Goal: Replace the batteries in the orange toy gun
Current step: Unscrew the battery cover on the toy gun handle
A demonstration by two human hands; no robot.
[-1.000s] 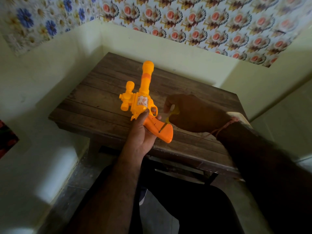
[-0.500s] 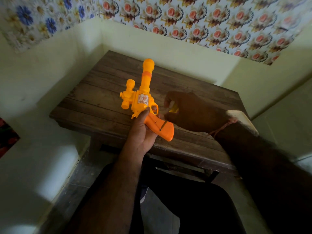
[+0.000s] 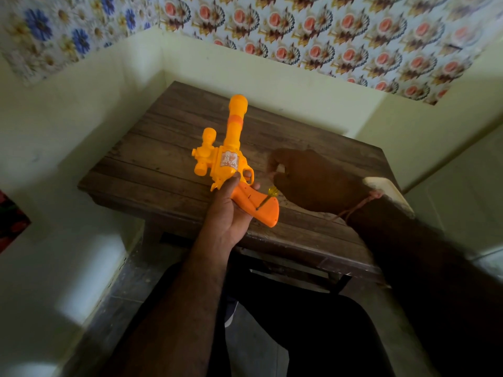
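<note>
The left hand (image 3: 228, 213) grips the orange toy gun (image 3: 231, 159) by its handle, thumb laid up along the body near the trigger guard, one fingertip showing through the guard. The gun is held up over the near half of the wooden table (image 3: 163, 159), clear of the top, its barrel pointing away towards the corner of the room, with a small scope-like piece sticking out on its left side and a pale sticker on the body.

The right hand (image 3: 313, 180) is curled around a small screwdriver (image 3: 268, 195) with a clear yellow handle; only a bit of that handle shows past the fingers. The thin dark shaft slants down and left, and its tip touches the flat side of the gun's darker orange grip, near the butt end. A reddish thread (image 3: 362, 202) is tied round the right wrist.

Just past that wrist, at the table's right edge, lies a pale, cream-coloured flat thing (image 3: 392, 194); I cannot tell what it is.

The table stands tucked into a corner of pale yellow walls, with floral wallpaper (image 3: 326, 36) running above. Below the table's near edge, the person's dark trousers (image 3: 313, 336) are in view.
</note>
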